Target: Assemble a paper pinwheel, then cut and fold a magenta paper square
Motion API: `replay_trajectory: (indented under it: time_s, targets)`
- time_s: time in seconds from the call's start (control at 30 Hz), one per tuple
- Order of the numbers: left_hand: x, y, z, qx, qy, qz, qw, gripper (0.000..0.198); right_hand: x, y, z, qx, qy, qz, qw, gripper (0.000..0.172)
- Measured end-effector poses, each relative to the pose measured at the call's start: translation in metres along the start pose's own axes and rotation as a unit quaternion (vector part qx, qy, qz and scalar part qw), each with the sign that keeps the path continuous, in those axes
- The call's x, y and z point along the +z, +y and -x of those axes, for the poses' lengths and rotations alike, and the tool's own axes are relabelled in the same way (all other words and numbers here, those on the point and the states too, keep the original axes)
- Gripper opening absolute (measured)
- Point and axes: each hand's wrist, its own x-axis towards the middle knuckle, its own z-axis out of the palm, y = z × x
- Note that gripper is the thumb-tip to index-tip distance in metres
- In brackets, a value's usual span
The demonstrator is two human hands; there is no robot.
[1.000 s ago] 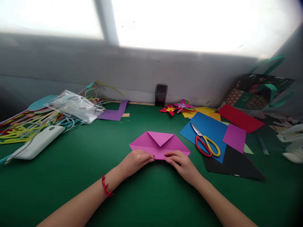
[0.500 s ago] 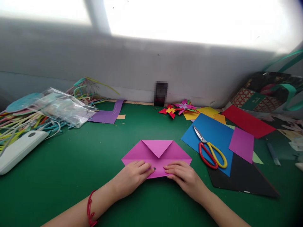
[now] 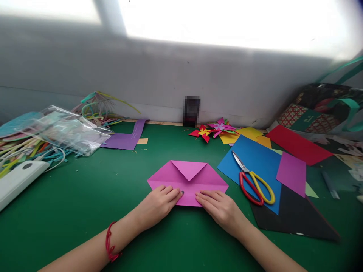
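A pink-magenta paper point(image 3: 188, 187) lies on the green table in front of me, with a triangular flap folded down at its top middle and a crease across it. My left hand point(image 3: 164, 204) is on its lower left edge, fingers together on the paper. On the lower right part rests my right hand point(image 3: 219, 206), its fingers also together at the paper's edge. The undersides of both hands are hidden. A red cord bracelet point(image 3: 109, 243) circles the left wrist.
Scissors point(image 3: 249, 177) lie on blue paper point(image 3: 255, 151) at right, beside red point(image 3: 297, 143), purple and black sheets. Folded paper flowers point(image 3: 218, 128) are at the back. Left are a white device point(image 3: 22, 181), clear plastic point(image 3: 73, 128), colourful strips and purple paper point(image 3: 121, 139).
The pink paper has shifted slightly up in view, and both hands have moved slightly with it, still at its lower edge. The camera view has shifted a little.
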Motion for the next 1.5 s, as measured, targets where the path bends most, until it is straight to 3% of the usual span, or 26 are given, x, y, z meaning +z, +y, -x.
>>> replay_trajectory:
  time_s: [0.17, 0.27, 0.33, 0.37, 0.43, 0.57, 0.7, 0.83, 1.0, 1.27, 1.5]
  targets:
    - [0.002, 0.001, -0.002, 0.006, 0.005, -0.023, 1.000, 0.034, -0.011, -0.008, -0.019, 0.092, 0.001, -0.153, 0.984, 0.024]
    - [0.003, 0.004, -0.004, -0.002, 0.013, -0.020, 1.000, 0.033, -0.004, -0.010, -0.025, 0.167, 0.063, -0.178, 0.968, 0.029]
    - [0.003, 0.007, -0.005, -0.011, 0.011, -0.016, 1.000, 0.034, 0.003, -0.008, -0.024, 0.193, 0.097, -0.160, 0.963, 0.021]
    - [0.003, 0.007, -0.006, -0.015, 0.009, -0.016, 1.000, 0.034, 0.005, -0.006, -0.023, 0.192, 0.105, -0.149, 0.964, 0.018]
    - [0.003, 0.008, -0.007, -0.023, 0.002, -0.012, 1.000, 0.035, 0.005, -0.004, -0.020, 0.172, 0.098, -0.128, 0.972, 0.031]
    - [0.002, 0.005, -0.007, -0.026, -0.008, 0.004, 1.000, 0.034, -0.001, -0.007, -0.015, 0.105, 0.014, -0.100, 0.989, 0.047]
    - [0.001, 0.003, -0.007, -0.041, -0.020, 0.022, 0.999, 0.031, -0.002, -0.009, -0.016, 0.081, -0.016, -0.075, 0.994, 0.039]
    - [0.000, 0.006, -0.007, -0.060, -0.005, 0.051, 0.997, 0.033, 0.000, -0.009, -0.017, 0.074, -0.020, -0.068, 0.995, 0.036]
    - [0.003, 0.007, -0.005, -0.038, 0.040, 0.040, 0.998, 0.029, -0.002, -0.009, -0.011, 0.067, 0.002, -0.059, 0.996, 0.037]
    - [0.001, 0.010, -0.006, 0.013, 0.019, -0.021, 1.000, 0.025, 0.005, -0.007, -0.005, 0.067, 0.019, -0.063, 0.996, 0.038]
    - [0.000, 0.012, -0.004, 0.009, 0.090, -0.008, 0.996, 0.024, 0.008, -0.008, 0.003, 0.058, 0.012, -0.040, 0.997, 0.039]
